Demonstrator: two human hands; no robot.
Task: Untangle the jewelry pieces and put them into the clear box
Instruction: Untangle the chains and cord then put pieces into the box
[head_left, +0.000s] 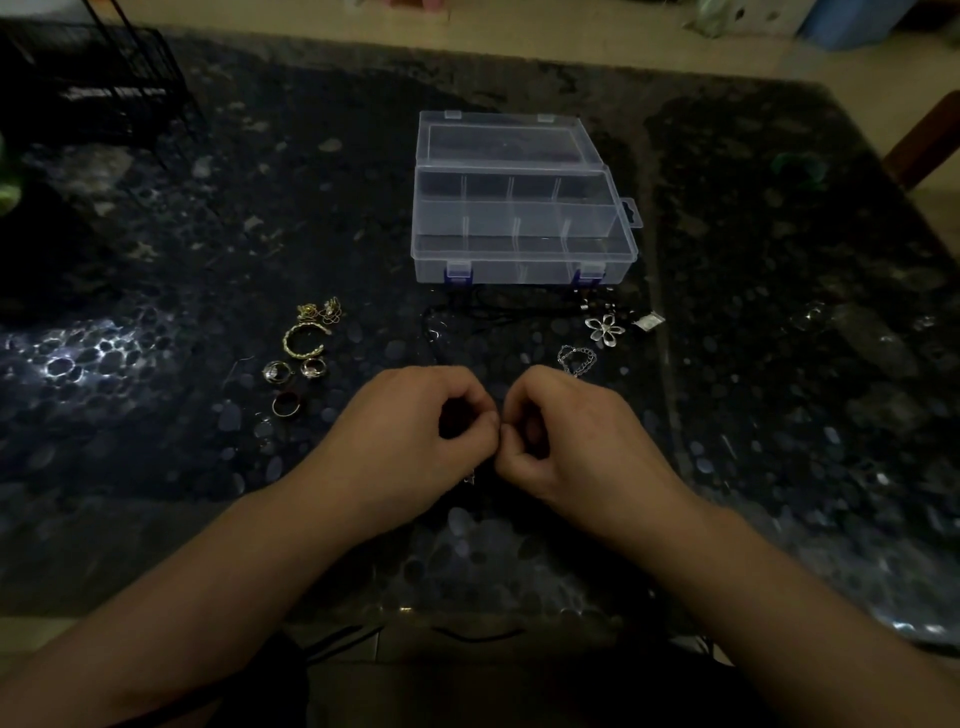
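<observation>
While fingertips meet | left hand (415, 426), right hand (566, 431) curled, pinching something unclear

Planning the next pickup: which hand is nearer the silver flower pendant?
Right. The right hand sits below and slightly left of the flower pendant; the left hand is farther away, well to its left.

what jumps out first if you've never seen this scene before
The clear box stands open at the middle of the dark table, its compartments looking empty. Nearer the camera, the left hand and right hand meet fingertip to fingertip, pinching something small. Gold rings lie left of them, a silver flower pendant right.
</observation>
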